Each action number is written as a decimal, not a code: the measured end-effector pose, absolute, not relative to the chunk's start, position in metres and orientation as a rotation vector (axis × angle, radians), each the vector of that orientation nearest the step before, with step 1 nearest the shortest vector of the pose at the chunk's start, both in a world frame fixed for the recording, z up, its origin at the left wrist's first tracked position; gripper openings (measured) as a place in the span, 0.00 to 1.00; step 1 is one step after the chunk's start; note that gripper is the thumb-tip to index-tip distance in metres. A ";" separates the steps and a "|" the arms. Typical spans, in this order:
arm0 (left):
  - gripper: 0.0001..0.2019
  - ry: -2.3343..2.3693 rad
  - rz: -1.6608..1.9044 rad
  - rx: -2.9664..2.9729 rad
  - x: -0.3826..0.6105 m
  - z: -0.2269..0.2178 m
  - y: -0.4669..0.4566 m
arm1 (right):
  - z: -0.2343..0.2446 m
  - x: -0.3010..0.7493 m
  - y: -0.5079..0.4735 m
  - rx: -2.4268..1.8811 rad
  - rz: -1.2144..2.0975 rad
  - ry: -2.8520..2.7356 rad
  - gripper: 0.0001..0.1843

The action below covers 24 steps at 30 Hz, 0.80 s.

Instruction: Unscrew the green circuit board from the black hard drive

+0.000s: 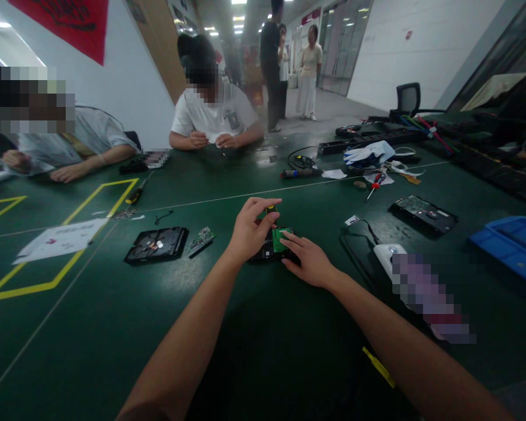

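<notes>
A black hard drive with a green circuit board [279, 241] lies on the green table [263, 327] in front of me. My left hand [251, 227] is closed around the yellow-and-black handle of a small screwdriver [270, 209] held upright over the drive. My right hand [307, 260] rests on the drive's right side, fingers laid flat against the green board and the case, steadying it.
An opened drive [156, 244] and a loose circuit board [201, 239] lie to the left. Another drive [424, 213], a blue tray [508, 242], a white device with a cable [388, 254] and tools sit right. Two seated people work across the table; others stand in the corridor.
</notes>
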<state>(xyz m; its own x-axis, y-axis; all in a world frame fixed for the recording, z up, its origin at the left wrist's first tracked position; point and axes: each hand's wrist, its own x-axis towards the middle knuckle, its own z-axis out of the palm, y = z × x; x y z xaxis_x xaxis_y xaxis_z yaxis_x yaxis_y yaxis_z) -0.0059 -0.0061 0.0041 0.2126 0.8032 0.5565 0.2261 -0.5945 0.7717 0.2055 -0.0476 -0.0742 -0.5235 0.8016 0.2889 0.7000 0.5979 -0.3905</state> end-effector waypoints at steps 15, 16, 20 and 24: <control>0.18 1.040 1.348 2.059 -0.008 0.003 -0.005 | -0.074 0.206 -0.049 -1.209 0.340 -2.382 0.30; 0.19 1.042 1.337 2.075 -0.008 0.004 -0.006 | -0.074 0.206 -0.049 -1.207 0.336 -2.381 0.29; 0.21 0.918 1.266 2.061 -0.007 0.006 -0.009 | -0.075 0.206 -0.048 -1.196 0.315 -2.385 0.29; 0.22 0.809 1.223 1.975 -0.006 0.005 -0.009 | -0.075 0.206 -0.048 -1.181 0.320 -2.386 0.29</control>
